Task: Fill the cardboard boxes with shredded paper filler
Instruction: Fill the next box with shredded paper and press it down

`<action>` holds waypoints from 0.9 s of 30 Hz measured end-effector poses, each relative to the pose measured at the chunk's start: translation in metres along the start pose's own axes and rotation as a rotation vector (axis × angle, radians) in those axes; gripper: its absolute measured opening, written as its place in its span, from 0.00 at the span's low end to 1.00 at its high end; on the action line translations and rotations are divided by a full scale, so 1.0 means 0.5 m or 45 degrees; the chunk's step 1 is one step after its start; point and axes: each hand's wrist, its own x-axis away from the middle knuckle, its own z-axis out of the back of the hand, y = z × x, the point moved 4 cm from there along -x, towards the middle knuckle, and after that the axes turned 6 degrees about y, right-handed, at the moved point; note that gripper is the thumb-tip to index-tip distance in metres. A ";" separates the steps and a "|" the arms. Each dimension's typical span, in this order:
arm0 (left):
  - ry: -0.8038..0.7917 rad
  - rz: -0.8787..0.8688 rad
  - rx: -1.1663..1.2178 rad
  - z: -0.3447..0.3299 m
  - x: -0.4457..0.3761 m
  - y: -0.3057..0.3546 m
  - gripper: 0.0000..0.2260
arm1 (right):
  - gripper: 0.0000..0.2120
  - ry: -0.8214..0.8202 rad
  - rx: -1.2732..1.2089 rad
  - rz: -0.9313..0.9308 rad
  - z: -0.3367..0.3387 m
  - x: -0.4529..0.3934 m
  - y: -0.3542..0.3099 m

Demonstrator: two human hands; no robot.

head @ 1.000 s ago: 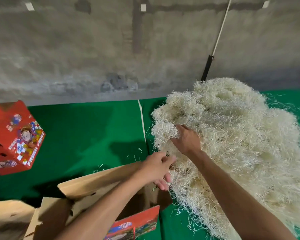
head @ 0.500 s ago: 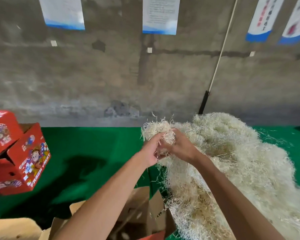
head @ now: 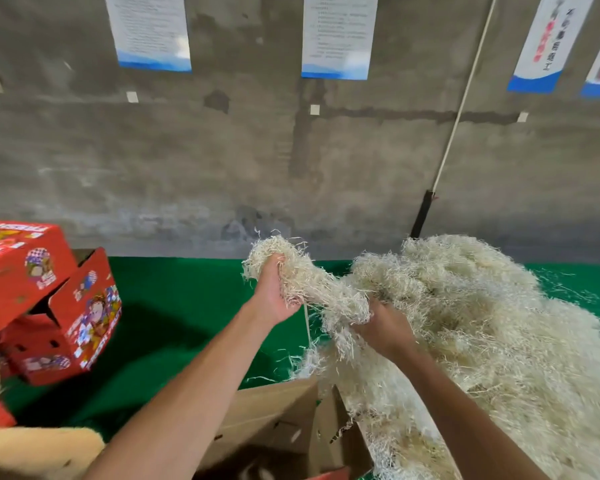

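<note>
My left hand [head: 274, 299] and right hand [head: 383, 329] are both gripping a rope of pale shredded paper filler [head: 312, 289] (light, soft, tangling), so I am holding it deep in the bunch.

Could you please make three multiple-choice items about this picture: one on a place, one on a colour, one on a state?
1. Where is the big pile of shredded paper filler?
A. on the green surface, at the right
B. inside a red box
C. hanging on the wall

2. What colour are the printed boxes stacked at the left?
A. blue
B. red
C. white

3. What is the left hand doing?
A. resting flat on the green surface
B. closing a box flap
C. gripping a tuft of filler, raised above the pile

Answers:
1. A, the pile spreads over the green surface to the right of the arms.
2. B, their sides are red with colourful pictures.
3. C, its fingers curl round strands that stretch across to the right hand, which also grips them.
</note>
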 end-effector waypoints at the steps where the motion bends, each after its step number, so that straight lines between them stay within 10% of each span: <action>1: 0.017 0.012 0.014 0.011 -0.003 0.005 0.17 | 0.36 -0.001 0.102 0.039 0.000 -0.002 0.001; 8: 0.204 -0.070 0.091 0.108 -0.021 0.053 0.22 | 0.35 0.133 0.437 0.241 0.023 -0.033 0.062; 22: 0.571 -0.082 0.526 0.361 -0.075 0.109 0.30 | 0.18 0.299 0.214 -0.448 0.073 0.028 0.254; 27: 0.422 -0.116 0.221 0.317 -0.073 0.060 0.23 | 0.29 0.215 -0.024 -0.478 0.049 0.021 0.197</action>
